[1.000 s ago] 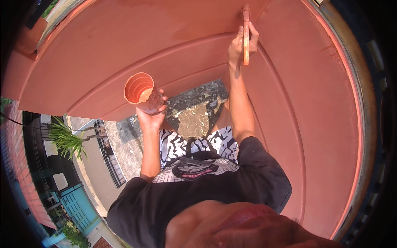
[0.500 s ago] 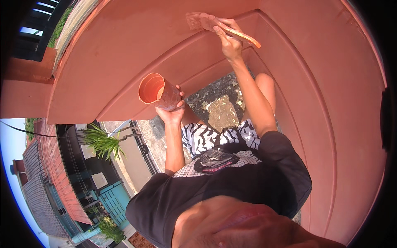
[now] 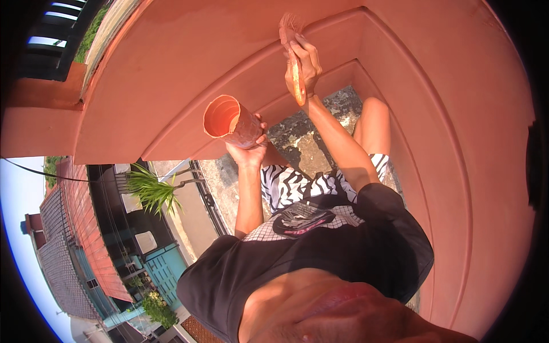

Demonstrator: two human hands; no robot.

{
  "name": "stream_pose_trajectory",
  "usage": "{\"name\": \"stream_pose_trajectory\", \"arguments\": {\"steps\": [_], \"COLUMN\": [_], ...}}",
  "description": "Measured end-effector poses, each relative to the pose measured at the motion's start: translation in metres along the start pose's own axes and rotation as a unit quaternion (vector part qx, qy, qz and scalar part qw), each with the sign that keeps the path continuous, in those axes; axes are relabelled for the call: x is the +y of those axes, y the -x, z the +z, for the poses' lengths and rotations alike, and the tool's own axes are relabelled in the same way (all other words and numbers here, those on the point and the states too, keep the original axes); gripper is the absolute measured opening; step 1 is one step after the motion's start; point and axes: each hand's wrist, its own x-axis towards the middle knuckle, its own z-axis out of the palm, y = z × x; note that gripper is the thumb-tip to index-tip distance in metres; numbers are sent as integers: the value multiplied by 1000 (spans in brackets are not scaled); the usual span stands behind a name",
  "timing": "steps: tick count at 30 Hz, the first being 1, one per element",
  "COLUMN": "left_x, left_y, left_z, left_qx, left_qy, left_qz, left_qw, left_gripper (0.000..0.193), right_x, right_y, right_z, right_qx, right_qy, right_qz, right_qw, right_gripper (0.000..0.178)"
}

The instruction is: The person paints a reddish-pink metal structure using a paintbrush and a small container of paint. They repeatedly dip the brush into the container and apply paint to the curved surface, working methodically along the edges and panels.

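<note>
My right hand [image 3: 307, 64] is closed around the handle of a paintbrush [image 3: 298, 80]. Its bristles, coated in reddish-brown paint, point up against the terracotta-coloured wall [image 3: 189, 68], just above a raised moulding. The orange-yellow handle end hangs down toward my wrist. Lower and to the left, my left hand [image 3: 251, 147] grips a paint-smeared cup [image 3: 243, 130] from beneath and along its right side. The cup is tilted so its open mouth faces left and up. Reddish paint coats its inside, with a paler patch at the bottom.
Stepped mouldings [image 3: 437, 108] run along the wall and meet at a corner ahead. Rough, stained concrete [image 3: 311, 154] lies between my bent legs. On the left are a spiky green plant [image 3: 151, 188], a turquoise gate [image 3: 166, 268] and tiled roofs [image 3: 57, 246].
My right hand has turned the brush from nearly sideways to upright, shifting it slightly right along the wall. The left hand and cup sit a little further right and higher in view.
</note>
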Motion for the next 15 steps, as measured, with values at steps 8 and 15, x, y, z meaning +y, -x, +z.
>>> {"name": "stream_pose_trajectory", "arguments": {"steps": [8,15], "left_x": [14,20], "left_y": [12,14], "left_z": [-4,-17], "left_qx": [3,-10], "left_qy": [39,39], "left_qz": [29,31], "left_qw": [999,999], "left_gripper": [62,60], "right_x": [-35,68], "right_y": [19,-74], "right_z": [-6,-55], "right_qx": [-190,25], "right_qy": [-300,-197], "right_qz": [71,169], "right_qw": [932,965], "right_gripper": [29,21]}}
